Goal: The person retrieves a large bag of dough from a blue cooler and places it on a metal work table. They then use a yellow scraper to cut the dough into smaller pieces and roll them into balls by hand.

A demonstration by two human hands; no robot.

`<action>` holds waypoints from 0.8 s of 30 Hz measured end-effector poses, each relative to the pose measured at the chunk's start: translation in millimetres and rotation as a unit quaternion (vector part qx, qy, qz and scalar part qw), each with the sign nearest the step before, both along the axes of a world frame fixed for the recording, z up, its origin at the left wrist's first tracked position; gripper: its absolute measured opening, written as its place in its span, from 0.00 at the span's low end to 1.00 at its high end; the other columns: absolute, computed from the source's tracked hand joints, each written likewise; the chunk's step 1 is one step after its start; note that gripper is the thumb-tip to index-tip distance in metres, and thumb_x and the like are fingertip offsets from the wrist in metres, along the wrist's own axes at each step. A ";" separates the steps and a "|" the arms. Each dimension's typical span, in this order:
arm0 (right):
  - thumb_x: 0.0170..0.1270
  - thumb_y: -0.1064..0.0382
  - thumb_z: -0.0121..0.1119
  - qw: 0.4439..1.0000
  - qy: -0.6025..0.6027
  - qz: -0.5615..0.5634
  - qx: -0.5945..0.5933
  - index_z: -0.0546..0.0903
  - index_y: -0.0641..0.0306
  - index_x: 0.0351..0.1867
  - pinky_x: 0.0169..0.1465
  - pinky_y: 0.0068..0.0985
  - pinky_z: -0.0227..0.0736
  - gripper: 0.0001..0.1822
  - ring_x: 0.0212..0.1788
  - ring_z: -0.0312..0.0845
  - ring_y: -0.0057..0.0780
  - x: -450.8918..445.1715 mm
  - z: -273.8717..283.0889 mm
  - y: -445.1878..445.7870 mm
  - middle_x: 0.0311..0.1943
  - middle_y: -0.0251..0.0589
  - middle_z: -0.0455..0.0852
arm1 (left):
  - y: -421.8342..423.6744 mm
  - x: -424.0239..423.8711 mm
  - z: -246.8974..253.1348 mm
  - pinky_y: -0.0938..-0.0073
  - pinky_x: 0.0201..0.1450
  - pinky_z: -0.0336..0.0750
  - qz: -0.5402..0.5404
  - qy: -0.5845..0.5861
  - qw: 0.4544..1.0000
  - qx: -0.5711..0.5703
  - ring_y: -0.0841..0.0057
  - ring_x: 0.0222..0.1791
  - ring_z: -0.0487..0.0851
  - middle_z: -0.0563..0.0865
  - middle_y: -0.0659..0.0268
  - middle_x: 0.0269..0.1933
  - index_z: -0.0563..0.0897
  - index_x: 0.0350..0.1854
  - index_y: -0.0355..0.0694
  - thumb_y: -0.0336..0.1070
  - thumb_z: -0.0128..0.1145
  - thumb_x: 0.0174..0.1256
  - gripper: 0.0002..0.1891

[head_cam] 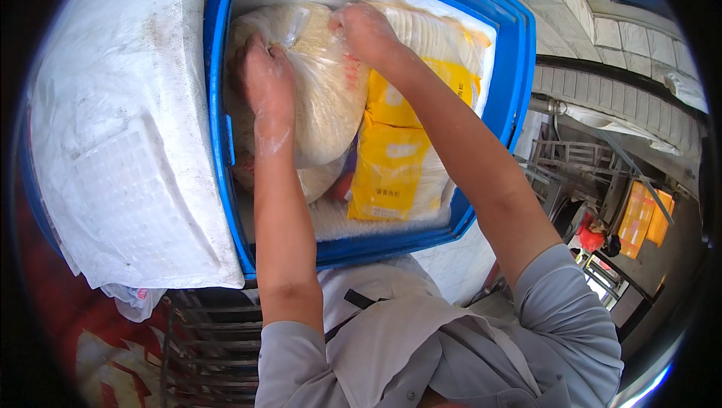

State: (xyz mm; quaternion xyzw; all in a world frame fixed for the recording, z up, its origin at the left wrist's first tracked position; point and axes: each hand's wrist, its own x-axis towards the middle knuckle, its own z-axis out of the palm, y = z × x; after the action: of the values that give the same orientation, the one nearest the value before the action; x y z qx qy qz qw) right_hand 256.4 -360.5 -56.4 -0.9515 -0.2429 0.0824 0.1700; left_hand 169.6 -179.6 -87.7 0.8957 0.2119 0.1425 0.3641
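A blue chest freezer (217, 126) stands before me with its inside in view, frost lining its walls. Clear plastic bags of pale, crumb-like food (321, 109) lie in its left part. At the upper left of the big bag, my left hand (269, 72) has its fingers curled on the plastic. My right hand (366, 30), also curled, pinches the bag's upper right edge; its fingertips are partly hidden. Beside the bag lie yellow-and-clear packets (389, 168) bearing writing, with stacked pale flat pieces (412, 30) behind them.
White woven cloth (130, 69) covers the surface left of the opening. A metal rack (214, 340) stands below it, near a small plastic bag (135, 301). Yellow crates (637, 219) and metal frames are farther off at the right, beside a tiled wall.
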 end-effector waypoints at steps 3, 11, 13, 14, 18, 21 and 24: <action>0.60 0.71 0.60 0.999 0.031 -0.022 -0.013 0.87 0.61 0.41 0.58 0.40 0.77 0.09 0.52 0.83 0.51 -0.9 3.7 1.7 0.45 0.52 0.89 | 3.0 5.9 -4.7 0.53 0.52 0.79 0.022 0.011 0.999 -0.047 0.45 0.47 0.86 0.88 0.41 0.43 0.85 0.48 0.32 0.35 0.60 0.70 0.12; 0.57 0.75 0.64 0.997 0.066 0.013 -0.023 0.88 0.61 0.43 0.60 0.41 0.77 0.12 0.54 0.82 0.51 -2.3 11.9 -5.5 0.45 0.52 0.89 | 3.8 9.6 25.7 0.64 0.59 0.75 0.159 -0.015 0.935 -0.317 0.59 0.49 0.84 0.87 0.49 0.51 0.82 0.55 0.33 0.43 0.56 0.77 0.17; 0.57 0.76 0.64 0.998 0.047 0.036 -0.033 0.87 0.62 0.45 0.60 0.40 0.76 0.14 0.54 0.81 0.51 -6.1 15.3 -2.3 0.46 0.50 0.89 | 11.1 5.1 19.4 0.64 0.61 0.74 0.161 -0.003 0.942 -0.294 0.59 0.51 0.84 0.87 0.50 0.54 0.82 0.57 0.33 0.43 0.55 0.78 0.18; 0.57 0.76 0.64 0.998 0.044 0.046 -0.031 0.88 0.62 0.47 0.61 0.40 0.76 0.15 0.54 0.81 0.50 -8.4 16.8 -1.1 0.47 0.50 0.89 | 14.1 2.9 16.2 0.64 0.62 0.74 0.162 0.004 0.946 -0.282 0.60 0.53 0.83 0.87 0.50 0.55 0.82 0.58 0.33 0.43 0.55 0.79 0.18; 0.60 0.71 0.66 0.998 0.016 0.045 0.048 0.89 0.61 0.49 0.62 0.40 0.75 0.15 0.55 0.81 0.50 -10.8 7.3 -2.2 0.48 0.49 0.90 | 10.7 -1.2 21.5 0.65 0.54 0.78 0.119 -0.045 0.958 -0.255 0.58 0.46 0.87 0.89 0.44 0.47 0.85 0.52 0.29 0.40 0.56 0.79 0.16; 0.63 0.68 0.64 0.983 0.025 0.024 0.182 0.90 0.61 0.48 0.60 0.41 0.76 0.12 0.53 0.82 0.50 -16.9 -9.4 -4.9 0.47 0.49 0.90 | 4.9 -4.9 40.2 0.66 0.55 0.78 0.150 -0.032 0.952 -0.266 0.61 0.46 0.87 0.90 0.48 0.47 0.85 0.52 0.29 0.38 0.56 0.79 0.15; 0.64 0.67 0.64 0.976 0.048 0.033 0.210 0.90 0.61 0.46 0.58 0.40 0.77 0.11 0.49 0.84 0.51 -19.0 -29.6 -3.1 0.45 0.49 0.90 | 3.2 -5.2 43.8 0.67 0.55 0.78 0.153 -0.088 0.939 -0.296 0.64 0.46 0.88 0.90 0.50 0.48 0.85 0.53 0.30 0.37 0.57 0.79 0.14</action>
State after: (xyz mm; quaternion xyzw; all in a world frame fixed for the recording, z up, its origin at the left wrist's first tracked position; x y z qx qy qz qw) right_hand 237.4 -363.5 -86.0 -0.8810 -0.2773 0.0802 0.3749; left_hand 164.4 -176.4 -43.9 0.6879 0.3457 0.2055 0.6042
